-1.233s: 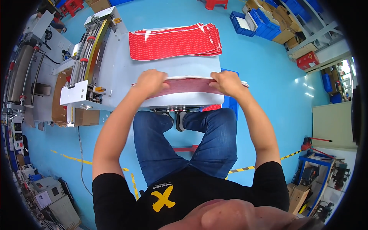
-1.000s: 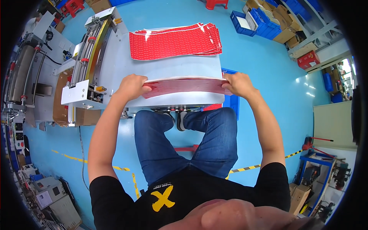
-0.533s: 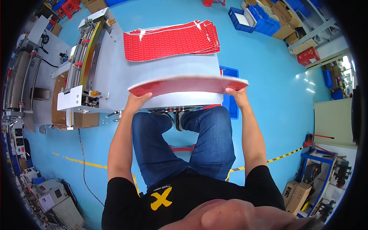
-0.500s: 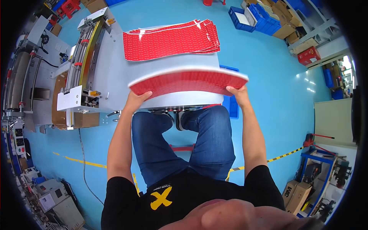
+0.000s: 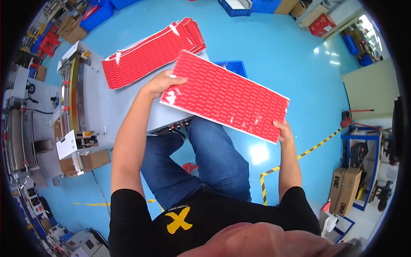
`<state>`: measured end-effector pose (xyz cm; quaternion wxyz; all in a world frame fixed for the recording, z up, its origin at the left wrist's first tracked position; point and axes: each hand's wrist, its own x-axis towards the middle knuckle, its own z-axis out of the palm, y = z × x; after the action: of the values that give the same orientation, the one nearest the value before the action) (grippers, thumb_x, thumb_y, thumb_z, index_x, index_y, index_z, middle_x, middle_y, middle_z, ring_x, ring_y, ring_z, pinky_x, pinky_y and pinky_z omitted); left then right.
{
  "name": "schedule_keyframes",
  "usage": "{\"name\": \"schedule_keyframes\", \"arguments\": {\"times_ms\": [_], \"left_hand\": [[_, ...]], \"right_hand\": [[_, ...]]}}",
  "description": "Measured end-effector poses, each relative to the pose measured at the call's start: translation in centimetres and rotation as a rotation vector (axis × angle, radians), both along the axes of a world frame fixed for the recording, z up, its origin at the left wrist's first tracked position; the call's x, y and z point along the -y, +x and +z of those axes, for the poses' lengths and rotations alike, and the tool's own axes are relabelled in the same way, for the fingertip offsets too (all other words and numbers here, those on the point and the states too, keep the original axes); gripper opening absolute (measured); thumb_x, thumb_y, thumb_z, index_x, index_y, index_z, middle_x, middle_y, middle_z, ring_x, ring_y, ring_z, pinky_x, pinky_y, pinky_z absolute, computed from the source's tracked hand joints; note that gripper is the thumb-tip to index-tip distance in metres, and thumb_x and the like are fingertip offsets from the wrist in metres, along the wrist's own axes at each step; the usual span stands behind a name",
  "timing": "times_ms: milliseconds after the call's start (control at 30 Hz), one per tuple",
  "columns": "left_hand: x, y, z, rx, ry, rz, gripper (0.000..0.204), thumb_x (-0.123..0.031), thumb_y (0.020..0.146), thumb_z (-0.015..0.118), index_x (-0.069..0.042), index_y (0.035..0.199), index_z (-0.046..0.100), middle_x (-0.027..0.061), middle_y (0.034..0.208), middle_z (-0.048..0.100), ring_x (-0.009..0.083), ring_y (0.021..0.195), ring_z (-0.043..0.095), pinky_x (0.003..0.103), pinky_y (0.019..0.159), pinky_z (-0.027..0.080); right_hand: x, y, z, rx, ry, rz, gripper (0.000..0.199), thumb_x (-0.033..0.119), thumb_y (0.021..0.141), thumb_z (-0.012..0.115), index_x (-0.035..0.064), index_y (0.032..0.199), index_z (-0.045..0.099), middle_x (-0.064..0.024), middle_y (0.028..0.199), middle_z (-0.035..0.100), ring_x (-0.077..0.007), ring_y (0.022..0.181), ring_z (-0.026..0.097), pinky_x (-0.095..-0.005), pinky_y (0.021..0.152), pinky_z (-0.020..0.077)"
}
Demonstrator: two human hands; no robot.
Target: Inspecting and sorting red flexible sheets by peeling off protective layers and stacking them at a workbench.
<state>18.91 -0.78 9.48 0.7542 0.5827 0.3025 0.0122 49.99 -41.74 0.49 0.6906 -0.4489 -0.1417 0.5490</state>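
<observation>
A long red sheet with rows of small pale marks and a white border is held up between my hands, tilted down to the right. Whether it is one sheet or several together, I cannot tell. My left hand grips its left end, thumb on the top face and fingers underneath. My right hand pinches the lower right end. Beyond my left hand, a fanned stack of similar red sheets lies on the pale worktable, apart from the held sheet.
A roller machine with a yellow bar stands on the table's left. Behind the table's right edge sits a blue bin. Cardboard boxes and a blue-framed rack stand at right. Yellow-black tape marks the blue floor.
My body and hands have turned right. The red sheet has moved from over the table's near edge to the right, its right end now lower and beyond the table, its red face turned up.
</observation>
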Motion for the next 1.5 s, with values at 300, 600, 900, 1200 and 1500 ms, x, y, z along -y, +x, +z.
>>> {"name": "schedule_keyframes", "arguments": {"times_ms": [300, 600, 900, 1200, 1500], "left_hand": [[6.1, 9.1, -7.3, -0.151, 0.538, 0.158, 0.04, -0.036, 0.093, 0.065, -0.004, 0.117, 0.061, 0.0089, 0.092, 0.071, 0.0196, 0.077, 0.068, 0.033, 0.067, 0.052], [8.8, 4.0, -13.5, -0.227, 1.178, 0.215, 0.026, -0.022, 0.087, 0.067, -0.009, 0.109, 0.063, 0.0091, 0.077, 0.064, 0.027, 0.068, 0.064, 0.039, 0.062, 0.051], [9.4, 4.8, -14.2, -0.117, 1.501, 0.179, 0.025, -0.017, 0.085, 0.067, -0.008, 0.108, 0.063, 0.007, 0.081, 0.062, 0.0252, 0.066, 0.062, 0.035, 0.055, 0.049], [9.2, 5.1, -13.9, -0.162, 1.454, 0.11, 0.025, -0.016, 0.083, 0.069, -0.008, 0.106, 0.063, 0.0082, 0.082, 0.062, 0.0265, 0.067, 0.062, 0.037, 0.056, 0.049], [9.1, 5.4, -13.5, -0.167, 1.466, 0.073, 0.027, -0.016, 0.082, 0.069, -0.007, 0.107, 0.062, 0.0107, 0.083, 0.062, 0.028, 0.066, 0.062, 0.037, 0.057, 0.05]], "right_hand": [[10.2, 0.7, 2.5, 0.186, -0.172, -0.618, 0.05, 0.004, 0.088, 0.061, -0.0031, 0.135, 0.045, -0.0156, 0.124, 0.062, -0.0282, 0.111, 0.064, -0.0405, 0.097, 0.0537], [-2.9, 8.5, -4.3, 0.27, -0.372, -0.61, 0.025, -0.008, 0.088, 0.057, -0.0005, 0.111, 0.059, -0.0118, 0.1, 0.068, -0.0217, 0.086, 0.068, -0.034, 0.076, 0.0576], [-10.2, 5.2, -15.8, 0.043, -0.349, -0.75, 0.037, -0.005, 0.089, 0.059, 0.0028, 0.125, 0.053, -0.0121, 0.114, 0.065, -0.0241, 0.101, 0.066, -0.0372, 0.088, 0.0557], [-18.2, -6.3, -33.6, -0.313, -0.485, -0.759, 0.046, -0.007, 0.089, 0.059, 0.0105, 0.131, 0.05, -0.0111, 0.116, 0.062, -0.0277, 0.1, 0.065, -0.045, 0.082, 0.0581], [-20.1, -8.6, -41.6, -0.477, -0.76, -0.686, 0.035, 0.0, 0.093, 0.06, -0.0003, 0.126, 0.049, -0.0182, 0.117, 0.062, -0.0346, 0.101, 0.065, -0.0499, 0.086, 0.0576]]}}
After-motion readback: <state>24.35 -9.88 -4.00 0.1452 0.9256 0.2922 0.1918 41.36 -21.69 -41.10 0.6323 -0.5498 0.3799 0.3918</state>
